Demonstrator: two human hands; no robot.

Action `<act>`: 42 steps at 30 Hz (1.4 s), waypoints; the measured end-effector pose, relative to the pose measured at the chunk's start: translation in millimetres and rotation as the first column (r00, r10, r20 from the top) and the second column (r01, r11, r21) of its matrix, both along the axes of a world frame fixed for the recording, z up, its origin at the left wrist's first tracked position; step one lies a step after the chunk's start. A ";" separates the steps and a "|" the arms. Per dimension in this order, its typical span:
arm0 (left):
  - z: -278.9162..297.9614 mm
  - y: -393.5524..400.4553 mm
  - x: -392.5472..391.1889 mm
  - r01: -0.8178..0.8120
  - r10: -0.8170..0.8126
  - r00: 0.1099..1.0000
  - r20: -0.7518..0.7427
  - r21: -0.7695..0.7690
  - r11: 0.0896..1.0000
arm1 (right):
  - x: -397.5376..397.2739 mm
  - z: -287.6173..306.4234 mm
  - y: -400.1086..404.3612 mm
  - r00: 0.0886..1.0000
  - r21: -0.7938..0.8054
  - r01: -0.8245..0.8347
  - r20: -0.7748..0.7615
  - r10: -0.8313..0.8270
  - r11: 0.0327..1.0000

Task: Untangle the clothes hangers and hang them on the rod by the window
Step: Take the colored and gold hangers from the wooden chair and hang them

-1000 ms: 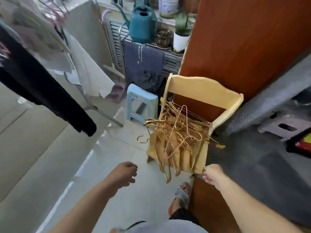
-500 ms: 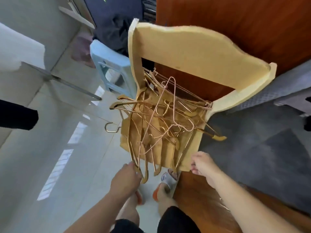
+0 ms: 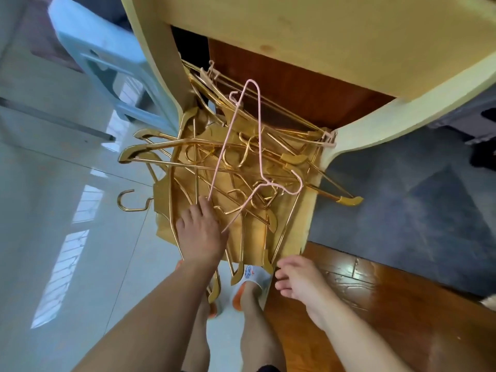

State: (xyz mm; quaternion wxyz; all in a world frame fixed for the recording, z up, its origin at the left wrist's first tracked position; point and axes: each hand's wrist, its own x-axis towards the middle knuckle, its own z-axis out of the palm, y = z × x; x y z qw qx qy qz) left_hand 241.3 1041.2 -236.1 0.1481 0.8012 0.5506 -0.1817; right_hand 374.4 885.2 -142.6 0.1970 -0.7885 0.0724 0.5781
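A tangled heap of gold metal clothes hangers lies on the seat of a pale yellow wooden chair, with several ends sticking out past the seat edges: one shoulder juts to the left, another pokes out over the grey rug on the right, and a few hang off the front edge toward the person's feet. A single gold hook curls out past the left edge over the pale tiled floor. On top of the heap lies one thin pink wire hanger, tilted up with its shoulder corner toward the chair back. The left hand rests on the front part of the heap, palm down, fingers reaching among the gold bars and touching the lower end of the pink hanger; whether it grips anything cannot be told. The right hand hovers just beside the seat's front right corner, fingers loosely curled, holding nothing. A light blue plastic stool stands beside the chair on its left. A white and orange slipper shows under the seat's front edge, next to the wooden floorboards.
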 end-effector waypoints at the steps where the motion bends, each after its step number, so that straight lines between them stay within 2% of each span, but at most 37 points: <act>1: -1.9 1.6 1.1 0.015 -0.015 1.000 0.002 0.021 1.000 | -2.4 -0.1 1.5 1.000 0.002 0.005 -0.009 -0.005 1.000; 6: -6.6 0.2 1.1 -0.011 0.015 0.998 0.063 -0.054 0.998 | -9.4 -3.3 4.4 0.998 -0.023 -0.048 -0.042 0.047 0.999; 10: 2.6 -4.9 0.6 -0.101 0.139 0.966 0.220 -0.178 0.979 | -9.0 -8.0 1.0 0.998 -0.049 -0.052 -0.038 0.050 0.997; 16: 35.9 -15.7 -40.2 -0.109 0.205 0.882 0.423 -0.241 0.964 | -2.4 -11.4 -13.0 0.981 -0.110 -0.190 0.019 0.193 0.976; 21: 68.3 -31.9 -108.5 -0.300 0.401 0.843 0.359 -0.307 0.903 | -1.7 -20.6 -18.6 0.971 -0.172 -0.230 0.024 0.238 0.958; 24: 89.0 -39.4 -151.2 -0.420 0.513 0.783 0.352 -0.311 0.853 | -6.9 -19.0 -11.3 0.976 -0.181 -0.214 0.004 0.218 0.960; 26: 99.9 -43.1 -173.5 -0.503 0.587 0.730 0.349 -0.308 0.808 | -7.5 -19.7 0.6 0.957 -0.150 -0.273 0.057 0.284 0.950; 29: 108.4 -50.0 -188.2 -0.624 0.694 0.636 0.339 -0.303 0.720 | 14.2 -19.3 41.5 0.776 -0.116 -0.528 0.337 0.533 0.841; 32: 108.2 -59.0 -186.9 -0.689 0.748 0.553 0.368 -0.302 0.658 | 53.9 -18.4 107.0 0.601 -0.052 -0.623 0.606 0.521 0.780; 34: 104.8 -68.5 -182.8 -0.721 0.774 0.511 0.374 -0.303 0.623 | 82.0 -25.7 145.9 0.486 -0.061 -0.670 0.717 0.499 0.740; 36: 102.9 -80.4 -175.8 -0.746 0.793 0.465 0.393 -0.307 0.590 | 104.3 -36.6 173.0 0.317 -0.184 -0.728 0.764 0.562 0.661; 38: 103.2 -90.9 -168.2 -0.766 0.813 0.416 0.408 -0.325 0.555 | 120.5 -48.2 190.7 0.199 -0.304 -0.731 0.762 0.617 0.611; 40: 104.4 -99.2 -162.9 -0.787 0.838 0.377 0.394 -0.340 0.514 | 129.4 -56.8 201.7 0.114 -0.366 -0.720 0.775 0.622 0.589; 42: 106.7 -105.3 -161.0 -0.798 0.852 0.370 0.371 -0.342 0.496 | 133.6 -59.0 206.9 0.092 -0.380 -0.714 0.781 0.618 0.588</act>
